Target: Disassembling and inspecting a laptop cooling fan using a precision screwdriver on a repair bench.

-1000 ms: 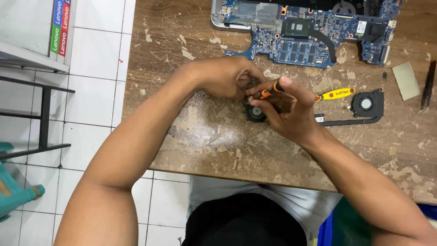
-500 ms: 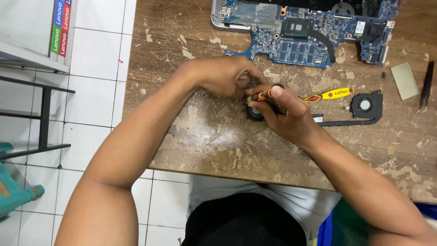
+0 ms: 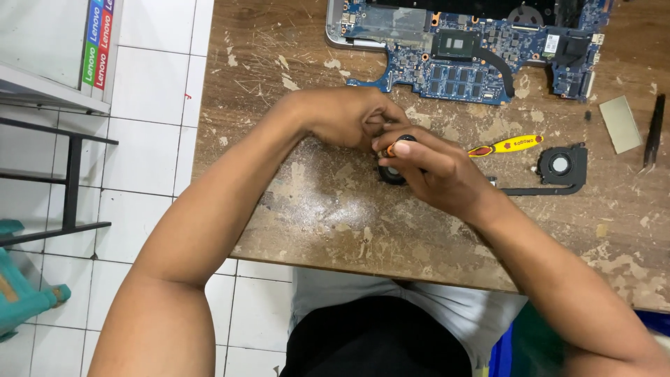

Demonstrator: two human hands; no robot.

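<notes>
I see my right hand (image 3: 436, 174) gripping an orange-tipped screwdriver (image 3: 388, 149) over the small black fan (image 3: 391, 172) at table (image 3: 314, 209) centre. Left hand (image 3: 349, 119) pinches fan's 11 o'clock edge. Second fan (image 3: 560, 165) at 3 o'clock, circuit board (image 3: 467, 56) at 12.

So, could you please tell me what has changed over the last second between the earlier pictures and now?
The orange-handled screwdriver in the right hand has swung from lying slanted to pointing nearly straight up at the camera over the small black round fan. The left hand stays on that fan. The blue circuit board, yellow tool and second black fan have not moved.
</notes>
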